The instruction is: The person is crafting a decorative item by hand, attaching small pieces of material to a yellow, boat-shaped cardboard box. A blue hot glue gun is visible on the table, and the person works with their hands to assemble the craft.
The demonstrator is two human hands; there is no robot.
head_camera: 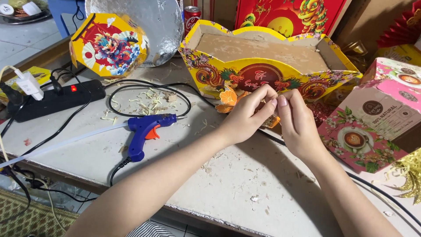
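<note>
My left hand and my right hand meet at the middle of the worktable, fingertips pinched together on a small orange paper flower ornament. The ornament sits against the front wall of a yellow and red decorated cardboard box with an open top. Part of the ornament is hidden behind my fingers. A blue hot glue gun lies on the table to the left of my left hand, its nozzle pointing right, a white glue stick trailing from its back.
A black power strip with a lit red switch and a white plug lies at the left. An octagonal yellow decorated box, a silver foil sheet, a pink printed box and black cables surround the scrap-strewn grey table.
</note>
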